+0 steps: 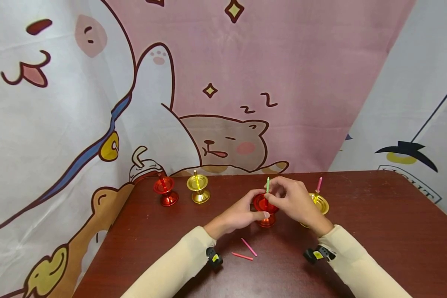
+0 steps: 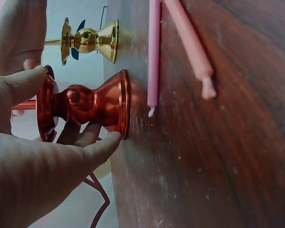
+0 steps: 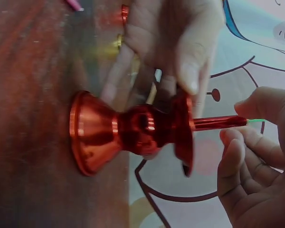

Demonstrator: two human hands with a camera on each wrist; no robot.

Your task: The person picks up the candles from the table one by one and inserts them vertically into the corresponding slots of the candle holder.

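So the shiny red candle holder (image 3: pixel 145 124) is being dealt with by two hands at once, upright at the middle of the dark wooden table (image 1: pixel 164 252). It's gripped by the left hand (image 1: pixel 242 213), fingers curled around the dish (image 3: pixel 184 137) and down toward the flared base (image 3: pixel 92 133), presumably so it can't tip or spin. Whether the base sits fully flat can't really be told.

Up top, the green candle (image 1: pixel 267 184) is pinched low down between thumb and fingertip of the right hand (image 1: pixel 296 198), right at the mouth of the thin tube (image 3: pixel 218 123). Probably held that low so it's kept straight and not snapped, though how much of the pinch lands on the tube is hard to tell.

A pink candle (image 1: pixel 319 184) is already stood in the gold candle holder (image 1: pixel 322 203) to the right. Two loose candles, one magenta (image 1: pixel 249 247), one coral (image 1: pixel 242 256), are laid nearer the body, likely for easy reach.

Looks-wise, the red one's pretty neat: mirror-glossy metal, rounded bulb for a stem, shallow dish, bright highlights everywhere. The candle's slim and pale green, mostly hidden below the fingers.
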